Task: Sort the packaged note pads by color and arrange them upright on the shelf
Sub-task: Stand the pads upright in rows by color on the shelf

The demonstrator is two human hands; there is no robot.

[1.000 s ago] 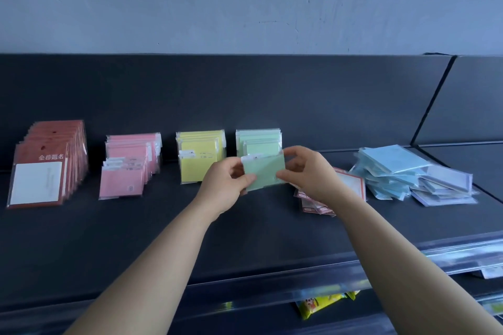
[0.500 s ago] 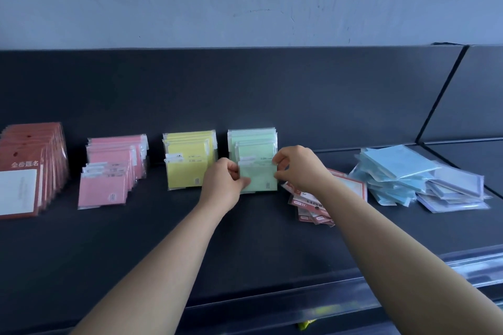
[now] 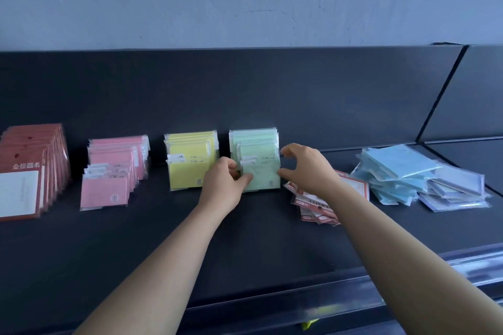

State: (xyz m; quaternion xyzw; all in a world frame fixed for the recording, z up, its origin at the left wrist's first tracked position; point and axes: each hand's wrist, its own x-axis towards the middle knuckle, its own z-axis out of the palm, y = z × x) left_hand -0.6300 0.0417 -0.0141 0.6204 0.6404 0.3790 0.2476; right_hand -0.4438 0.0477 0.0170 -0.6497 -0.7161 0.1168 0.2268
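On the dark shelf (image 3: pixel 152 242) stand upright rows of packaged note pads: red (image 3: pixel 27 168), pink (image 3: pixel 106 190), yellow (image 3: pixel 187 171) and green (image 3: pixel 254 139). The front green note pad (image 3: pixel 264 179) stands upright at the head of the green row. My left hand (image 3: pixel 224 185) pinches its left edge, thumb on the front face. My right hand (image 3: pixel 309 168) is curved beside the row's right edge, thumb tip and fingertip just touching it. My right forearm partly covers a loose pile of red-bordered packs (image 3: pixel 315 208).
A loose heap of light blue packs (image 3: pixel 394 171) lies at the right, with pale lavender packs (image 3: pixel 457 193) beside it. A black back panel (image 3: pixel 299 95) rises behind the rows. A price rail (image 3: pixel 424 272) runs along the shelf's front edge.
The green pad went from tilted in both hands down to standing upright at the front of the green row. My right hand has loosened from its edge. The camera has moved nearer.
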